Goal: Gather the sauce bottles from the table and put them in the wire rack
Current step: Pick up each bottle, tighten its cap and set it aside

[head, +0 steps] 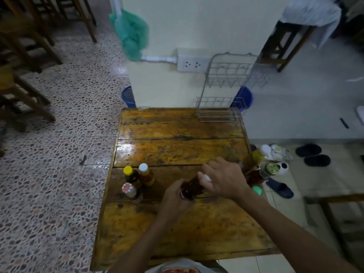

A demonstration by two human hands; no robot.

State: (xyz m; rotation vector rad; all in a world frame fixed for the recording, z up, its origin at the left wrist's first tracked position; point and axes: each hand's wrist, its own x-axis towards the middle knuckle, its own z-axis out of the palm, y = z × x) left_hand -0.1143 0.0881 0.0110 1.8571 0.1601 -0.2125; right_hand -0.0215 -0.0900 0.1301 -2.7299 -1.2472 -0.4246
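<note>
Over the middle of the wooden table, my left hand grips a dark brown sauce bottle tilted toward the right. My right hand wraps over its white cap end. Three bottles stand together at the table's left: a yellow-capped dark one, a white-capped orange one and a red-and-white-capped one. More bottles cluster at the right edge, among them a yellow one with a white cap and a green-lidded one. The empty two-tier wire rack stands at the far right corner.
A wall with a socket rises behind the table. Blue buckets sit on the floor by the rack. Shoes and slippers lie on the floor to the right. Wooden chairs crowd the far left.
</note>
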